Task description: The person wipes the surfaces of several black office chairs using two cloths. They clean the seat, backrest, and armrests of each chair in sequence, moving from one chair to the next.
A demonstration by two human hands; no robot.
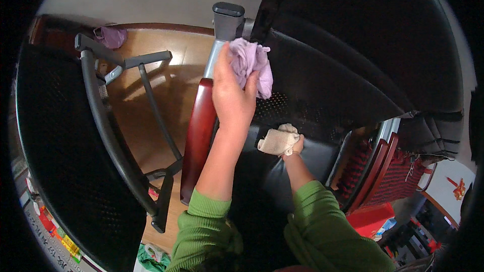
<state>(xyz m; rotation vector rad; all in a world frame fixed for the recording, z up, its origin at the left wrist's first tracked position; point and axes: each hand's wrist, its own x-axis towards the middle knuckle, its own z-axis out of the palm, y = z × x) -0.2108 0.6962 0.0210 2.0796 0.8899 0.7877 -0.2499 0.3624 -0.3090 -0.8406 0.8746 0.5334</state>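
My left hand [236, 90] grips a crumpled pale purple cloth [250, 64]. It is raised beside the metal post of a chair's armrest, whose dark red wooden top [198, 136] runs under my left forearm. Lower and to the right, my right hand [297, 147] holds a folded beige cloth [279, 141] over the black seat [314, 155] of the chair. The fingers of that hand are mostly hidden by the cloth. Behind both hands rises the chair's black padded backrest [321, 64].
At left stands another black perforated seat [60, 139] with a grey metal frame [104, 121]. A purple bag [111, 37] lies on the floor by the wall. Dark red armrests [372, 173] and striped red-black fabric [397, 177] are at right. A green plastic bag [153, 258] is bottom left.
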